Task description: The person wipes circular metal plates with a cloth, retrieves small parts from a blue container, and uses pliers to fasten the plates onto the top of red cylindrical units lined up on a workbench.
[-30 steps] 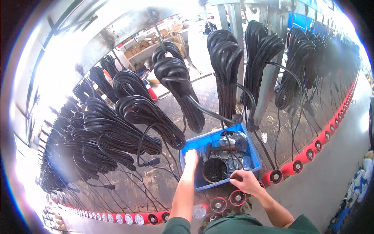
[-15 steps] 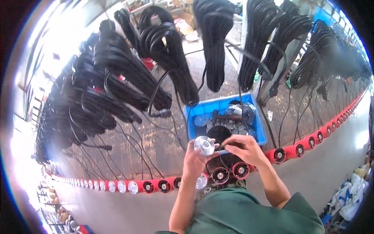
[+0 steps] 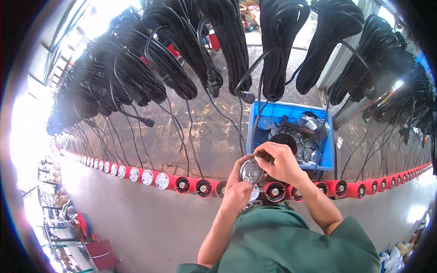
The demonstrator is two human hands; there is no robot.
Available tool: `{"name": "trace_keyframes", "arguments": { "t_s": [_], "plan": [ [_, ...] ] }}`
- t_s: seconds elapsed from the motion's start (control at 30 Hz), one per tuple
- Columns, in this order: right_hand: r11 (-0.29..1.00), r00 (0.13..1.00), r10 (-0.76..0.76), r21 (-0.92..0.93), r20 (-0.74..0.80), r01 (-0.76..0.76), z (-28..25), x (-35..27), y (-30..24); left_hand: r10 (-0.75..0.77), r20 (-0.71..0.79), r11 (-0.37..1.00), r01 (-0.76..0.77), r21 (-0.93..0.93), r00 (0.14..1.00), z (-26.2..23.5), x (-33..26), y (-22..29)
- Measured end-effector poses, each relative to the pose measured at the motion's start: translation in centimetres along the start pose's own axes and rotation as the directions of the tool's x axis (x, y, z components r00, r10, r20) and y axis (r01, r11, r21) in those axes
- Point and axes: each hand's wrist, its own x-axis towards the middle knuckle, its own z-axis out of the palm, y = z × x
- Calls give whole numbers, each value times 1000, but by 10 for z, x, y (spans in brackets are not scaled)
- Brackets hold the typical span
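Pulled the round silver cap point(image 3: 251, 171) out of the blue bin point(image 3: 291, 133) and brought it in close. Now my left hand point(image 3: 236, 193) is clenched around it while my right hand point(image 3: 278, 161) pinches its top edge, just above the row of red holders point(image 3: 275, 191) along the worktop point(image 3: 182, 141).

No labels, signs or screens are to be seen. At the lower right edge, pale bags point(image 3: 395, 255) are piled, too small to tell apart. Brown boxes point(image 3: 251, 5) are glimpsed at the top edge behind the hanging cables; little of them is shown.
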Motion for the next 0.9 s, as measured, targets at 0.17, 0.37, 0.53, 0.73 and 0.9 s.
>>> {"name": "trace_keyframes", "arguments": {
  "t_s": [0.17, 0.37, 0.53, 0.73, 0.9],
  "plan": [
    [997, 999, 26, 66, 19, -27, 8, 2, 3, 0, -59, 997, 4, 75, 998, 2, -6, 4],
    [986, 998, 13, 163, 60, -22, 9, 0, 11, 9, -60, 971, 5, 238, 998, 1, -4, 3],
    [994, 1000, -23, 103, 15, 21, 9, -2, 20, 13, -93, 969, 11, 245, 996, 6, -5, 2],
    [983, 992, 130, 133, -2, -128, 22, -15, 30, 56, -188, 984, -22, 177, 981, 16, -13, 3],
    [905, 949, 314, 308, -18, -294, 50, -41, 37, 204, -140, 976, -212, -45, 969, 1, -9, -7]
  ]
}}
